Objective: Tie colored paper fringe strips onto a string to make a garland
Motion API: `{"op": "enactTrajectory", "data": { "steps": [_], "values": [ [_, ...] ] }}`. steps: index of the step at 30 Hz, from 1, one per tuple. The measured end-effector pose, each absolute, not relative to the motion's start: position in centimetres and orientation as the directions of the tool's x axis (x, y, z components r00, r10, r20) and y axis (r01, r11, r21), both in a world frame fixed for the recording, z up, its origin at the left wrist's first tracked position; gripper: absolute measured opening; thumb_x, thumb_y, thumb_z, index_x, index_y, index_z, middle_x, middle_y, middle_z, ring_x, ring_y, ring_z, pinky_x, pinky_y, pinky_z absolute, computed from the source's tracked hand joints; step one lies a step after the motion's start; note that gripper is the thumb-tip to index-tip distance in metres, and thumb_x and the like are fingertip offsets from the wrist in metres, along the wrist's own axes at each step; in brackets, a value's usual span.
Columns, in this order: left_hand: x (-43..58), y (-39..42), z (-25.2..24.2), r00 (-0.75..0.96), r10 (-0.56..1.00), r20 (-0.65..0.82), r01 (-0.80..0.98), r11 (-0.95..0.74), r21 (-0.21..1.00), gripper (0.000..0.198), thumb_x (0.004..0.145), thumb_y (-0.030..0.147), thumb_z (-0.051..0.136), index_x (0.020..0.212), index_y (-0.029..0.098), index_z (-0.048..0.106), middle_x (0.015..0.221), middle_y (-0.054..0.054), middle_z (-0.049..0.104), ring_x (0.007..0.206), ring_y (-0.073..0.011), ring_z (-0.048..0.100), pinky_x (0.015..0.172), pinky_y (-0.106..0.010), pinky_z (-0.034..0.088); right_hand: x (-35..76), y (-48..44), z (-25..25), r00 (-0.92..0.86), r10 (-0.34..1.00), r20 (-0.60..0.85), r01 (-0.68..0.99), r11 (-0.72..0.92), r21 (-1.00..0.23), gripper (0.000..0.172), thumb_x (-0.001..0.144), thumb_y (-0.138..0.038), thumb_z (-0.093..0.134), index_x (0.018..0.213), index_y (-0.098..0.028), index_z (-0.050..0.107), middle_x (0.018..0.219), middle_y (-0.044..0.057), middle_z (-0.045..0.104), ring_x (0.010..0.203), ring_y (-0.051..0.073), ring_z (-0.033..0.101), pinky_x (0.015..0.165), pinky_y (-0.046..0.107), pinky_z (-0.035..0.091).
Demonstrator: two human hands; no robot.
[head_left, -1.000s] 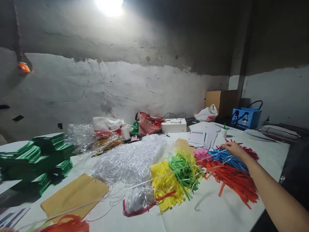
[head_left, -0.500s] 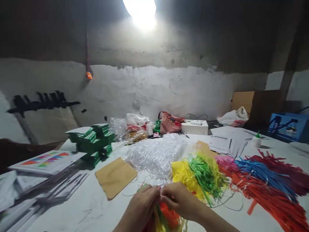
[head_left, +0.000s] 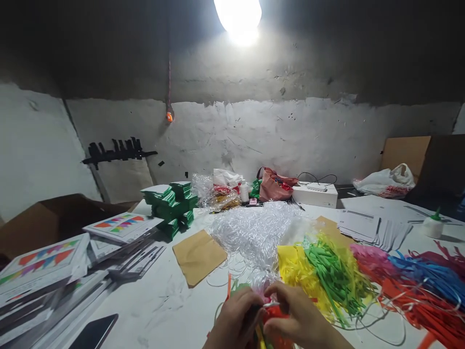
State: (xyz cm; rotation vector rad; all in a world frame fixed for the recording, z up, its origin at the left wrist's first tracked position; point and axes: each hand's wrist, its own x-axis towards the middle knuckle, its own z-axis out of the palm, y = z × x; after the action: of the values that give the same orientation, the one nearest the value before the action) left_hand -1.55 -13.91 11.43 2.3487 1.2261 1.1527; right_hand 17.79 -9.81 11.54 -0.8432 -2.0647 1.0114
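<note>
My left hand is closed, its fingers wrapped around the gathered top of a bundle of coloured paper strips. Red, yellow and green ends of it hang below and between my hands. A short piece of white cord stretches from the left fingertips to my right hand. That hand is curled around the cord, with thumb and index finger apart; its other fingers are partly hidden. Just beyond my hands spreads a pile of white cords. Right of it lie yellow strips and green strips.
Stacked printed cards and a phone are on the left, with green-edged stacks behind. A brown paper sheet lies left of the cords. Red strips, blue strips and a glue bottle are on the right.
The view has swung left, bringing the phone into sight. My hands have moved slightly apart, and the white cord now shows between them. My right thumb and index finger have spread.
</note>
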Motion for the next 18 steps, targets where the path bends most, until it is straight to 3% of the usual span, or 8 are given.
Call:
{"op": "enactTrajectory", "data": {
  "steps": [2, 4, 5, 7, 9, 11, 15, 18],
  "values": [
    [-1.0, -14.2, 11.5, 0.329, 0.763, 0.556, 0.566, -0.631, 0.531, 0.013, 0.097, 0.025, 0.05, 0.092, 0.023, 0.062, 0.084, -0.003, 0.066, 0.076, -0.0172, 0.065, 0.069, -0.027, 0.053, 17.1, -10.0, 10.7, -0.618, 0.747, 0.244, 0.259, 0.487, -0.834, 0.042, 0.057, -0.03, 0.086, 0.094, -0.023, 0.07, 0.062, -0.008, 0.049, 0.058, 0.012, 0.043, 0.054, 0.023, 0.031],
    [-0.6, -14.4, 11.6, 0.306, 0.776, 0.552, 0.536, -0.62, 0.574, 0.011, 0.096, 0.028, 0.052, 0.096, 0.025, 0.062, 0.085, -0.003, 0.066, 0.076, -0.0176, 0.064, 0.07, -0.028, 0.053, 16.3, -10.3, 10.0, -0.661, 0.716, 0.225, 0.234, 0.482, -0.844, 0.021, 0.065, -0.035, 0.078, 0.072, -0.02, 0.064, 0.057, -0.007, 0.043, 0.056, 0.012, 0.04, 0.052, 0.023, 0.029],
    [-0.5, -14.5, 11.6, 0.284, 0.792, 0.541, 0.504, -0.603, 0.618, 0.012, 0.095, 0.03, 0.055, 0.103, 0.026, 0.062, 0.091, -0.004, 0.066, 0.081, -0.0191, 0.065, 0.073, -0.029, 0.054, 16.0, -10.5, 9.8, -0.67, 0.709, 0.22, 0.217, 0.471, -0.855, 0.024, 0.072, -0.037, 0.072, 0.063, -0.019, 0.059, 0.057, -0.006, 0.04, 0.055, 0.011, 0.039, 0.051, 0.023, 0.028],
    [-0.9, -14.5, 11.2, 0.22, 0.837, 0.501, 0.418, -0.545, 0.726, 0.038, 0.087, 0.03, 0.064, 0.124, 0.027, 0.055, 0.113, -0.008, 0.066, 0.101, -0.0245, 0.066, 0.086, -0.036, 0.056, 15.8, -10.7, 9.5, -0.659, 0.717, 0.227, 0.145, 0.418, -0.897, 0.035, 0.081, -0.043, 0.062, 0.057, -0.019, 0.053, 0.057, -0.004, 0.041, 0.056, 0.011, 0.038, 0.05, 0.023, 0.03],
    [-1.6, -14.5, 10.5, 0.183, 0.889, 0.42, 0.353, -0.458, 0.816, 0.075, 0.076, 0.026, 0.075, 0.142, 0.029, 0.04, 0.136, -0.012, 0.056, 0.122, -0.0305, 0.058, 0.1, -0.044, 0.051, 16.0, -10.7, 9.6, -0.639, 0.731, 0.239, 0.044, 0.345, -0.937, 0.038, 0.083, -0.049, 0.06, 0.061, -0.018, 0.058, 0.058, -0.004, 0.046, 0.056, 0.012, 0.04, 0.052, 0.023, 0.034],
    [-2.3, -14.4, 9.4, 0.192, 0.926, 0.327, 0.335, -0.374, 0.865, 0.098, 0.068, 0.019, 0.081, 0.15, 0.031, 0.03, 0.14, -0.012, 0.055, 0.124, -0.0321, 0.059, 0.104, -0.049, 0.048, 16.4, -10.5, 9.7, -0.622, 0.734, 0.274, -0.024, 0.332, -0.943, 0.038, 0.081, -0.053, 0.062, 0.067, -0.017, 0.064, 0.061, -0.002, 0.053, 0.058, 0.013, 0.045, 0.057, 0.024, 0.039],
    [-2.6, -14.2, 7.1, 0.213, 0.945, 0.248, 0.338, -0.31, 0.889, 0.102, 0.066, 0.01, 0.078, 0.151, 0.034, 0.025, 0.117, -0.006, 0.068, 0.1, -0.0256, 0.072, 0.093, -0.043, 0.055, 16.9, -10.1, 9.6, -0.54, 0.806, 0.241, 0.129, 0.362, -0.923, 0.033, 0.068, -0.046, 0.077, 0.085, -0.019, 0.069, 0.073, 0.001, 0.066, 0.067, 0.018, 0.056, 0.062, 0.027, 0.044],
    [-2.1, -14.2, 6.2, 0.155, 0.951, 0.267, 0.355, -0.305, 0.884, 0.099, 0.065, 0.004, 0.071, 0.149, 0.033, 0.027, 0.112, -0.004, 0.069, 0.094, -0.0233, 0.073, 0.086, -0.036, 0.056, 16.9, -10.1, 9.8, -0.416, 0.896, 0.158, 0.316, 0.305, -0.898, 0.054, 0.053, -0.033, 0.086, 0.101, -0.022, 0.062, 0.074, 0.0, 0.068, 0.068, 0.021, 0.06, 0.067, 0.029, 0.048]
  ]
}}
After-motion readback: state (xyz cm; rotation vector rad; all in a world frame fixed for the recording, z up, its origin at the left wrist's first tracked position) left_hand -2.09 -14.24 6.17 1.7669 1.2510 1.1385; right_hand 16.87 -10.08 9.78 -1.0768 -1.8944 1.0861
